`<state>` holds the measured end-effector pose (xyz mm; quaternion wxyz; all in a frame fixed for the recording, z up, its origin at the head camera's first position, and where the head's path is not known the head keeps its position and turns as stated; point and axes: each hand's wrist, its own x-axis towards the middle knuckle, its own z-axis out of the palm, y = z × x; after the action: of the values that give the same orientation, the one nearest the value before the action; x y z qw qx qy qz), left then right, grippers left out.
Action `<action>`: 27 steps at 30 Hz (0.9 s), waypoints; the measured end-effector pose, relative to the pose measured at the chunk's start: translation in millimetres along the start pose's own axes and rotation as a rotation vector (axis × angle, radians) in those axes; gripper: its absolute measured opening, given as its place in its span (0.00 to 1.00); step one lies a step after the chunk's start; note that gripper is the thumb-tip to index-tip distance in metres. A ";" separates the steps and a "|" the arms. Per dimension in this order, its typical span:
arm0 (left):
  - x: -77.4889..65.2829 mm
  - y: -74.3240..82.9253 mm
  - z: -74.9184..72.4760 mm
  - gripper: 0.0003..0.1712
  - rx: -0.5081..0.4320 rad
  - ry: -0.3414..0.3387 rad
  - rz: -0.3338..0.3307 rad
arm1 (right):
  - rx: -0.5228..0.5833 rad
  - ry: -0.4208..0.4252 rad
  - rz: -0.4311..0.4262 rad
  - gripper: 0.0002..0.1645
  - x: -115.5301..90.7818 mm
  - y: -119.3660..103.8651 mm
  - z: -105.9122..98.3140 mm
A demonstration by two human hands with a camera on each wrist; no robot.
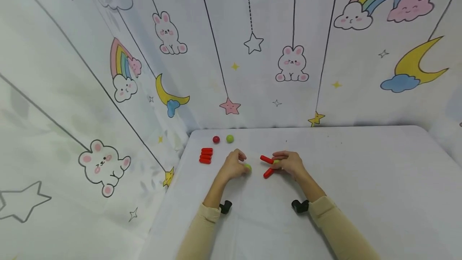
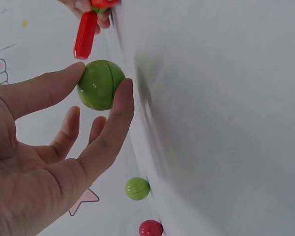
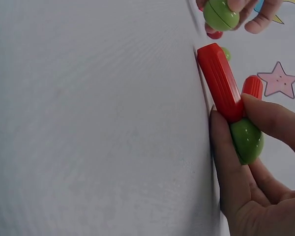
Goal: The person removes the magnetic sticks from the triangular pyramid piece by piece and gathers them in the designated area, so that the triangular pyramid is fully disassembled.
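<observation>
My left hand [image 1: 232,165] pinches a glossy green ball [image 2: 101,84] between thumb and index finger, its other fingers loosely bent. To the right, my right hand [image 1: 290,163] grips another green ball [image 3: 248,140], partly hidden by the fingers, with two red rods set against it. One ridged red rod [image 3: 219,81] lies between thumb and index finger at the ball's edge. The second red rod [image 3: 253,86] shows behind the thumb. Both rods point leftward and spread apart in the head view. Whether they are fixed into the ball cannot be told.
Several red rods [image 1: 206,156] lie in a stack-like row on the white table [image 1: 361,179], left of my left hand. Behind them sit a red ball [image 1: 216,139] and a green ball [image 1: 229,139]. A patterned curtain [image 1: 260,83] borders the table's far edge.
</observation>
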<state>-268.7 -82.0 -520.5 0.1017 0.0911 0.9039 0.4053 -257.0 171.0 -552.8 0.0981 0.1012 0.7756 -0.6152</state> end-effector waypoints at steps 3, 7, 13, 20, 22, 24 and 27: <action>9.4 0.9 -5.1 0.26 -0.030 0.023 -0.009 | 0.020 -0.006 -0.007 0.33 -1.5 0.1 -1.0; 24.6 0.9 -11.3 0.28 -0.119 0.056 -0.002 | 0.045 -0.008 0.000 0.33 -2.0 0.5 -1.6; 43.9 -0.2 -19.1 0.28 -0.184 0.139 0.019 | 0.064 -0.005 -0.008 0.33 -2.2 1.1 -1.2; 58.1 -4.7 -18.9 0.28 -0.162 0.194 0.037 | 0.065 0.004 -0.015 0.31 -3.2 1.3 0.2; 61.9 -4.2 -18.2 0.28 -0.169 0.208 0.055 | 0.060 0.013 -0.009 0.30 -3.0 1.0 0.1; 66.4 -3.8 -17.2 0.28 -0.175 0.222 0.072 | 0.060 0.016 -0.007 0.30 -3.5 1.1 -0.1; 73.9 -3.3 -15.0 0.27 -0.166 0.252 0.087 | 0.060 0.017 -0.007 0.31 -4.6 1.7 0.2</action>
<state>-344.0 -76.6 -521.3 -0.0229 0.0699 0.8680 0.4911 -252.1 171.0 -553.2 0.0863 0.1066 0.7580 -0.6377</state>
